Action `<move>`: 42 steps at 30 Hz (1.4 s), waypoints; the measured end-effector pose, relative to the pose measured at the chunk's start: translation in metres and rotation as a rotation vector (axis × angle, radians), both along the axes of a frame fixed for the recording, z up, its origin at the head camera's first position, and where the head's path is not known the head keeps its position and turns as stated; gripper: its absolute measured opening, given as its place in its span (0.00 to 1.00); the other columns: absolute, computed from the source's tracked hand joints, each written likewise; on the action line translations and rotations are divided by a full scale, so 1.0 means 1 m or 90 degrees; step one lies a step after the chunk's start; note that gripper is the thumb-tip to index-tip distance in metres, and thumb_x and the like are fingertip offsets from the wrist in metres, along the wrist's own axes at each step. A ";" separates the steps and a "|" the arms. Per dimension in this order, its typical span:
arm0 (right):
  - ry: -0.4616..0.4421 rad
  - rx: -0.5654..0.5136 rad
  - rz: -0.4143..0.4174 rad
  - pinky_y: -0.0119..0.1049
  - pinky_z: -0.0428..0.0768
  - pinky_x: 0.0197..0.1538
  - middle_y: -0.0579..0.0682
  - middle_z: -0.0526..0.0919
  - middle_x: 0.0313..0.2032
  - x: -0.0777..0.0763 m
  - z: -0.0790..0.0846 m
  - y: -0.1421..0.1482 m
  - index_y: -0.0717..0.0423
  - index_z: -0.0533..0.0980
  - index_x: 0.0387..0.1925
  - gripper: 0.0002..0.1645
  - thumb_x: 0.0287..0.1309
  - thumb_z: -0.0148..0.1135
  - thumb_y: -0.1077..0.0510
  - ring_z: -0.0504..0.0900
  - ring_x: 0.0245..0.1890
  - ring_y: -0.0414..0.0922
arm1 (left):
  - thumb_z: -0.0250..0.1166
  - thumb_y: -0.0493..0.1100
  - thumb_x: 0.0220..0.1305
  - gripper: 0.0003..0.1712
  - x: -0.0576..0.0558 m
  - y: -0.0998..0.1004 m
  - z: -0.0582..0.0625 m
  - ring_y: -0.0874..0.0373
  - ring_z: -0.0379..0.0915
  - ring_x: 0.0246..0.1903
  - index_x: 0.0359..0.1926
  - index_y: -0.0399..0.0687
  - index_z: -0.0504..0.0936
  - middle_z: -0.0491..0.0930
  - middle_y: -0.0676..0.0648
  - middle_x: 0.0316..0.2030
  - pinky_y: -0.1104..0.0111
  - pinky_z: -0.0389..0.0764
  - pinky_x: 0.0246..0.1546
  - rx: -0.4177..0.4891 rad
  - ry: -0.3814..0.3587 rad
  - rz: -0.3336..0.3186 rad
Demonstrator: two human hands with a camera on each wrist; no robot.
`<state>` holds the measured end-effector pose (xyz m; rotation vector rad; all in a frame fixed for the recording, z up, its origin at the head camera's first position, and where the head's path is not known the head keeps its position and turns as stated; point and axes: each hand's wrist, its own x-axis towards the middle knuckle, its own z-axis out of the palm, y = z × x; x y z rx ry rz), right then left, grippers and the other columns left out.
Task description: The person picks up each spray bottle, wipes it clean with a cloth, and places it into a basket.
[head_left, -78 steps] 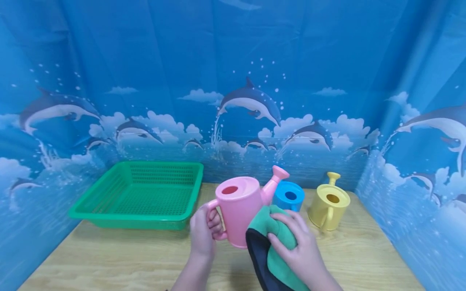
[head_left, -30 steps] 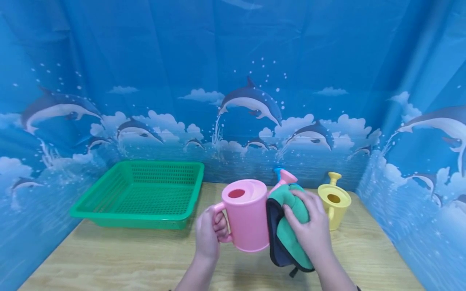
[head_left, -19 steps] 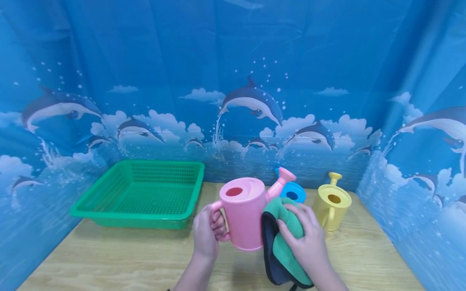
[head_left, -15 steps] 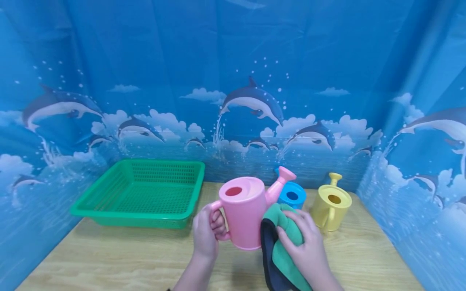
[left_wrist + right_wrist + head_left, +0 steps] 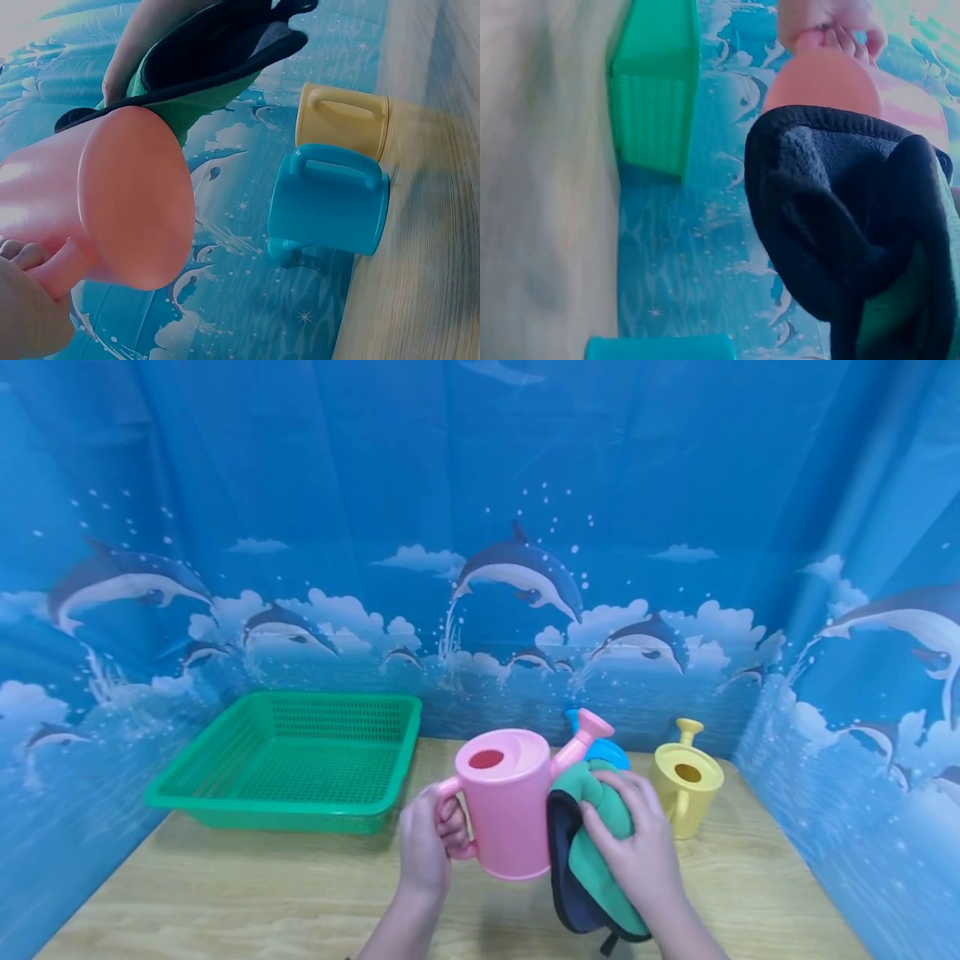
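Note:
My left hand (image 5: 426, 839) grips the handle of a pink watering can (image 5: 510, 810), which is held above the table with its spout to the right. In my right hand (image 5: 637, 835) is a bunched cloth (image 5: 603, 860), green on one face and dark on the other with a black edge. The cloth lies against the can's right side, below the spout. Seen in the left wrist view, the can's flat bottom (image 5: 139, 199) faces the camera. Behind the cloth, a blue watering can (image 5: 326, 202) stands on the table, mostly hidden in the head view.
A yellow watering can (image 5: 687, 785) stands on the wooden table (image 5: 300, 893) at the right. To the left sits a green perforated basket (image 5: 277, 810) with nothing in it. A blue dolphin-print curtain (image 5: 345, 527) encloses the back and sides.
The cloth slides up and down along the pink can's right side; over the last half second it moves up slightly. The pink can shifts a little right and the blue can becomes more covered.

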<state>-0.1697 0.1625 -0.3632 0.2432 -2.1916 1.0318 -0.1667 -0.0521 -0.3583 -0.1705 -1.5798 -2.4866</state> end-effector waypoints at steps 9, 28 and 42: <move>-0.026 -0.051 -0.052 0.53 0.70 0.52 0.58 0.75 0.53 -0.011 0.008 0.004 0.57 0.77 0.52 0.22 0.54 0.67 0.60 0.73 0.54 0.54 | 0.48 0.45 0.70 0.22 0.002 0.005 -0.003 0.65 0.48 0.12 0.17 0.47 0.56 0.53 0.55 0.12 0.75 0.60 0.14 -0.034 -0.008 0.016; 0.020 -0.041 0.071 0.14 0.63 0.55 0.51 0.80 0.49 0.017 -0.024 -0.016 0.55 0.80 0.47 0.24 0.44 0.71 0.69 0.70 0.52 0.26 | 0.41 0.43 0.69 0.23 -0.002 -0.010 0.004 0.64 0.46 0.11 0.15 0.46 0.50 0.52 0.56 0.10 0.75 0.53 0.13 0.060 -0.042 0.012; 0.025 -0.020 -0.008 0.42 0.71 0.53 0.55 0.78 0.50 -0.004 -0.003 -0.009 0.56 0.79 0.47 0.21 0.48 0.71 0.64 0.76 0.51 0.49 | 0.44 0.41 0.69 0.24 0.004 0.002 -0.003 0.66 0.48 0.13 0.19 0.33 0.50 0.53 0.56 0.12 0.76 0.56 0.14 -0.040 0.050 0.062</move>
